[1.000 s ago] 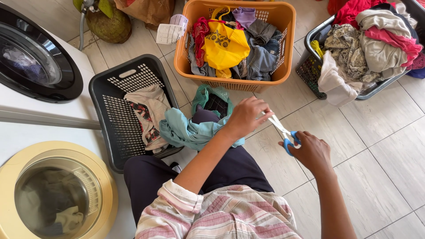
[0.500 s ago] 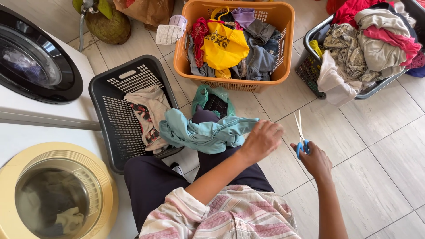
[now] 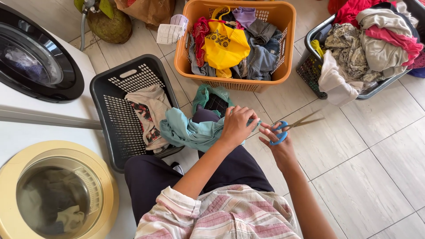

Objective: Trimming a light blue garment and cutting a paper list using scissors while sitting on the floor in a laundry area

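The right hand (image 3: pixel 280 144) is closed around the blue handles of scissors (image 3: pixel 290 125), blades slightly parted and pointing right over the tiled floor (image 3: pixel 354 146), while just beside it the left hand (image 3: pixel 237 125) pinches a teal garment (image 3: pixel 190 131) draped across the lap, near the black basket (image 3: pixel 116 95).

scissors (image 3: pixel 290 125) blades blurred, grey basket (image 3: pixel 310 66) cropped

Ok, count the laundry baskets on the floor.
3: a black basket beside the machines, an orange basket ahead at centre, and a dark grey basket at the upper right, partly cut off. Others may lie outside the view.
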